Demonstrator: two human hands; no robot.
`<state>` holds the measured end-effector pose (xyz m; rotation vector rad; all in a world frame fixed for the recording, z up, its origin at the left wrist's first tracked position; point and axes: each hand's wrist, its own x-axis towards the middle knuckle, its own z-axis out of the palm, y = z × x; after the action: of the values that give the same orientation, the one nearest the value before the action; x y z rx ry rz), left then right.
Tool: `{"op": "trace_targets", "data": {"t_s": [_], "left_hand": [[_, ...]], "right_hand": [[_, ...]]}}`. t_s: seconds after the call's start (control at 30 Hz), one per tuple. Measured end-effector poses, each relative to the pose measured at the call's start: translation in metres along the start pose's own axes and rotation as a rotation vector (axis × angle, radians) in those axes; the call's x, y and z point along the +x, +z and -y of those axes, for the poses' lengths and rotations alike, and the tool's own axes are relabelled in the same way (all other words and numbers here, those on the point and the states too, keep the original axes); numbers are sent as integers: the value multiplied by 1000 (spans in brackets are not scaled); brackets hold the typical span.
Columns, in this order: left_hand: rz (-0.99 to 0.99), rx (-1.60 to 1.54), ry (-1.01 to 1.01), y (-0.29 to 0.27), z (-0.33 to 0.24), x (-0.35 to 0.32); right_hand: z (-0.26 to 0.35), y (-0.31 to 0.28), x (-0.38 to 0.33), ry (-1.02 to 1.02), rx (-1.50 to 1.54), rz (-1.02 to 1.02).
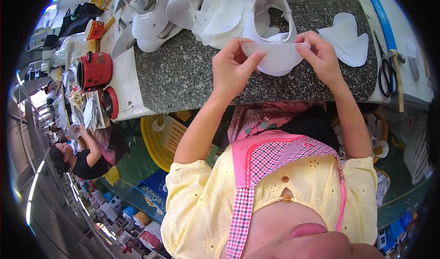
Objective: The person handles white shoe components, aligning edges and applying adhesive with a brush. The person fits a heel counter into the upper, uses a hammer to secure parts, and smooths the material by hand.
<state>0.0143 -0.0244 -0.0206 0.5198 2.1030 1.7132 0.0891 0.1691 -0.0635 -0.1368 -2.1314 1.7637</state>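
Note:
Over the near part of a speckled dark stone slab (pixel 178 75), I hold up a thin white curved piece (pixel 277 57), shaped like a cap brim. My left hand (pixel 234 68) pinches its left corner between thumb and fingers. At its right corner, my right hand (pixel 321 59) pinches likewise. Just behind stands a white ring-shaped band (pixel 270 16) that looks like part of a sun visor; whether it is joined to the piece is hidden. Loose white sheet pieces (pixel 222 22) are heaped to its left. Two rounded white pieces (pixel 346 38) overlap right of my right hand.
Several finished-looking white visor shapes (pixel 149 18) crowd the far left. Black scissors (pixel 387 73) and a wooden-handled hammer (pixel 398 80) lie at the right edge. A red pot (pixel 95 71) stands left. Below are a yellow basket (pixel 149 137) and, further left, another person (pixel 85 158).

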Motion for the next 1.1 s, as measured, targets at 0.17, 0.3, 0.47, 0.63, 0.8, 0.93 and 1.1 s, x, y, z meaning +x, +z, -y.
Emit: {"op": "trace_targets", "data": {"t_s": [0.17, 0.3, 0.47, 0.63, 0.8, 0.93, 1.1], "left_hand": [[90, 111, -29, -8, 43, 7], [113, 66, -63, -8, 53, 5], [114, 118, -60, -5, 53, 5], [128, 88, -91, -7, 57, 7], [118, 80, -100, -6, 57, 8], [127, 318, -45, -6, 40, 12], [44, 997, 453, -22, 36, 30]], "right_hand": [[-15, -2, -5, 229, -5, 204], [-9, -3, -4, 271, -105, 225], [-14, -7, -3, 220, -80, 248], [-12, -3, -2, 237, -142, 229], [-11, -2, -1, 225, -186, 225], [-12, -1, 0, 106, -289, 238], [-9, 0, 7, 81, -414, 268]]}}
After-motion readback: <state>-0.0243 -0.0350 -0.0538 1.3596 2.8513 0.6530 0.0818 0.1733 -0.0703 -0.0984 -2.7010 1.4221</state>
